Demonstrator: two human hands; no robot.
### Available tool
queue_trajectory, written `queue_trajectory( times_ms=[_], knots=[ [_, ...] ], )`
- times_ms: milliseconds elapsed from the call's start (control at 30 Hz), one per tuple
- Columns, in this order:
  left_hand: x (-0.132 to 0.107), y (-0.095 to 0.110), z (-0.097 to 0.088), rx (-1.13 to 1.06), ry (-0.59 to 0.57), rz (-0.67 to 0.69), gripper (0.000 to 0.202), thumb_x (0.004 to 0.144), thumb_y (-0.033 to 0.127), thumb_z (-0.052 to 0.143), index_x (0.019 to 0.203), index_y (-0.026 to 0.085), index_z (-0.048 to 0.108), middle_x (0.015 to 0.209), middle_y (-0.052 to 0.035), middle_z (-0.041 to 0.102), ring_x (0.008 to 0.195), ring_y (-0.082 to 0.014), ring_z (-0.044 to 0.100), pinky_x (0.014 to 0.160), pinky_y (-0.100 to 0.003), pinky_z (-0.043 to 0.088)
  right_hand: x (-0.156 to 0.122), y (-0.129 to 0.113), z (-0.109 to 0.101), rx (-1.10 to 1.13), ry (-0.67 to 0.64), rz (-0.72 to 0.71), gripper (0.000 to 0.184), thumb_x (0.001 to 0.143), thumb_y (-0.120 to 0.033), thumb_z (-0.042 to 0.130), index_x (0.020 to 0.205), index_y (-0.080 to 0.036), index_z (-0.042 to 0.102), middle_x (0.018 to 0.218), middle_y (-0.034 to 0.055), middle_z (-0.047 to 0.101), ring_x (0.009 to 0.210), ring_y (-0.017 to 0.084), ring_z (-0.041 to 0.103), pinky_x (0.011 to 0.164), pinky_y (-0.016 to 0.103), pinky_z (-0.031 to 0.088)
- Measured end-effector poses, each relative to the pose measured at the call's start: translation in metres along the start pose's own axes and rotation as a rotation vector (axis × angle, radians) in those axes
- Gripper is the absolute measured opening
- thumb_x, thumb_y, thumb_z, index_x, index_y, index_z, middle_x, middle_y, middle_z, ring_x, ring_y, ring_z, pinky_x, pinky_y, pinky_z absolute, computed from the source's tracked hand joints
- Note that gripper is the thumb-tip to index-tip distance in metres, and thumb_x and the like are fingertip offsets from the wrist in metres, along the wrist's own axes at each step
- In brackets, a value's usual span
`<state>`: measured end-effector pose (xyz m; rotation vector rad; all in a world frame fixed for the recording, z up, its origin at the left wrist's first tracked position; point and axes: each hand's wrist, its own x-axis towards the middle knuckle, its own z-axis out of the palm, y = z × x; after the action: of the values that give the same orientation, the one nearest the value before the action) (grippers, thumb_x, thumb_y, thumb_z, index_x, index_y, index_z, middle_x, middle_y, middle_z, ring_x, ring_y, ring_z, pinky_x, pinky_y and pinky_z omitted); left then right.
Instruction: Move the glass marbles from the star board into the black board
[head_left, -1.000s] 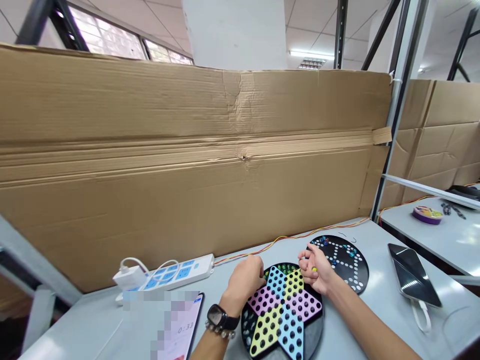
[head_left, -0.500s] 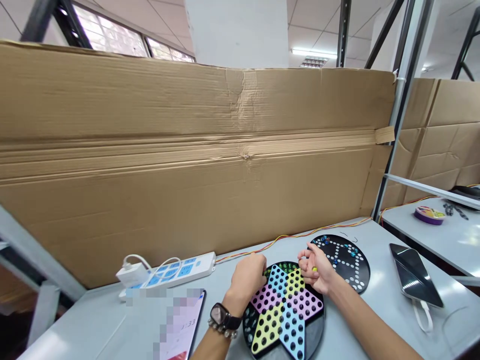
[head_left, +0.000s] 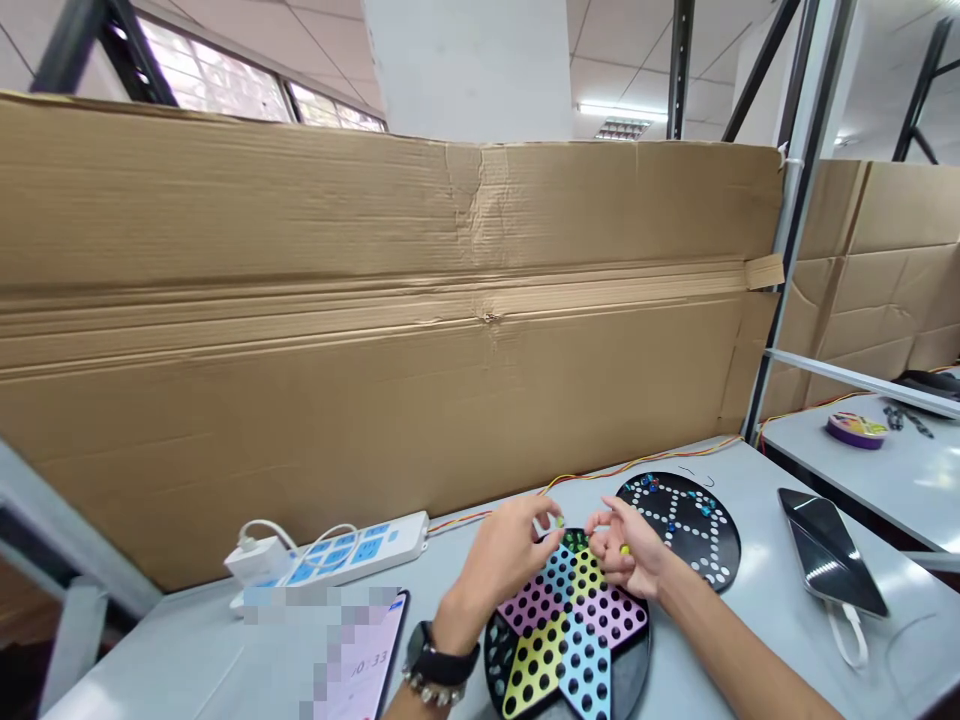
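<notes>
A round black Chinese checkers board lies on the table, its star marked in yellow, blue and pink fields with rows of holes. My left hand hovers over the board's upper left edge, thumb and fingertips curled around a small yellow-green marble. Facing it, my right hand is turned palm up above the upper right edge, fingers bent over a yellow marble. Dark green marbles sit in the board's side compartment at left. Part of the star's top is hidden behind my hands.
Behind my right hand lies a second black round board with white dots and blue pieces. A phone with a white cable is at right. At left are a power strip and a tablet. Cardboard walls the back.
My left hand has risen from the board's edge and moved right towards my right hand, a marble now showing at its fingertips. My right hand stays nearly in place, still holding the yellow marble.
</notes>
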<state>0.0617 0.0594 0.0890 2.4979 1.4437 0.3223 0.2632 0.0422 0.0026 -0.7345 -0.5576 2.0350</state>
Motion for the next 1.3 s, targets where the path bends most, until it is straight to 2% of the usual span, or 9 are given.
queue_trajectory(
  times_ms=[100,200,300,367,433,533,733,867,1300],
  knots=[
    [-0.004,0.023,0.008,-0.136,0.034,0.156,0.02,0.091,0.032,0.058,0.099,0.028,0.076,0.097,0.0001,0.074,0.089,-0.0185,0.067,0.083,-0.028,0.049,0.0,0.006,0.005,-0.035,-0.08,0.14,0.053,0.102,-0.06,0.039,0.076,-0.017,0.058,0.05,-0.0014,0.058,0.03,0.002,0.016,0.035,0.015,0.008],
    [-0.005,0.033,0.013,-0.118,-0.032,0.199,0.023,0.094,0.031,0.054,0.097,0.028,0.077,0.101,-0.0012,0.072,0.088,-0.0181,0.067,0.08,-0.028,0.049,0.001,0.011,0.009,-0.015,-0.024,0.168,0.051,0.103,-0.058,0.039,0.072,-0.019,0.053,0.047,-0.0049,0.051,0.031,0.002,0.014,0.036,0.015,0.007],
    [-0.002,0.019,0.007,-0.08,-0.01,0.151,0.027,0.098,0.033,0.052,0.113,0.029,0.074,0.113,-0.0027,0.073,0.101,-0.0198,0.068,0.09,-0.028,0.048,0.0,0.009,0.01,0.019,0.061,0.059,0.042,0.105,-0.044,0.041,0.072,-0.02,0.049,0.046,-0.0086,0.044,0.031,0.002,0.013,0.037,0.016,0.005],
    [-0.001,0.001,0.001,0.016,-0.026,0.043,0.029,0.099,0.029,0.051,0.117,0.029,0.073,0.115,-0.002,0.075,0.108,-0.0202,0.068,0.095,-0.029,0.047,-0.001,0.004,0.009,0.053,0.086,-0.017,0.038,0.104,-0.038,0.041,0.071,-0.02,0.046,0.046,-0.0102,0.039,0.031,0.002,0.012,0.038,0.017,0.004],
    [0.001,-0.016,-0.004,0.128,-0.133,-0.053,0.025,0.092,0.023,0.057,0.107,0.028,0.076,0.111,-0.0012,0.078,0.107,-0.0215,0.069,0.092,-0.029,0.048,-0.003,-0.001,0.008,0.083,0.091,-0.064,0.037,0.103,-0.039,0.043,0.071,-0.021,0.045,0.046,-0.0108,0.037,0.032,0.003,0.012,0.038,0.018,0.003],
    [0.002,-0.032,-0.003,0.186,-0.22,-0.107,0.022,0.078,0.015,0.068,0.091,0.026,0.08,0.097,-0.0023,0.081,0.097,-0.0245,0.073,0.08,-0.029,0.05,-0.004,-0.005,0.006,0.089,0.081,-0.076,0.038,0.1,-0.045,0.048,0.071,-0.021,0.046,0.046,-0.0111,0.037,0.032,0.002,0.012,0.039,0.018,0.003],
    [0.001,-0.025,0.003,0.218,-0.252,-0.092,0.034,0.077,0.004,0.061,0.089,0.027,0.083,0.102,-0.0046,0.082,0.102,-0.0249,0.074,0.084,-0.03,0.049,-0.005,-0.002,0.009,0.077,0.073,-0.044,0.039,0.101,-0.046,0.046,0.071,-0.02,0.049,0.047,-0.0105,0.038,0.032,0.002,0.012,0.04,0.019,0.004],
    [-0.001,-0.021,0.001,0.201,-0.275,-0.077,0.032,0.074,0.005,0.064,0.088,0.027,0.083,0.104,-0.0057,0.082,0.106,-0.0271,0.073,0.086,-0.031,0.05,-0.006,-0.001,0.01,0.068,0.098,-0.043,0.04,0.102,-0.045,0.043,0.071,-0.02,0.05,0.048,-0.0099,0.039,0.032,0.002,0.013,0.04,0.019,0.003],
    [-0.002,-0.035,0.004,0.175,-0.337,-0.039,0.043,0.074,0.005,0.061,0.098,0.032,0.084,0.11,-0.0016,0.082,0.107,-0.0247,0.074,0.087,-0.028,0.052,-0.004,0.0,0.007,0.042,0.075,-0.063,0.041,0.101,-0.047,0.046,0.072,-0.019,0.051,0.047,-0.0098,0.04,0.032,0.002,0.014,0.041,0.019,0.002]
  ],
)
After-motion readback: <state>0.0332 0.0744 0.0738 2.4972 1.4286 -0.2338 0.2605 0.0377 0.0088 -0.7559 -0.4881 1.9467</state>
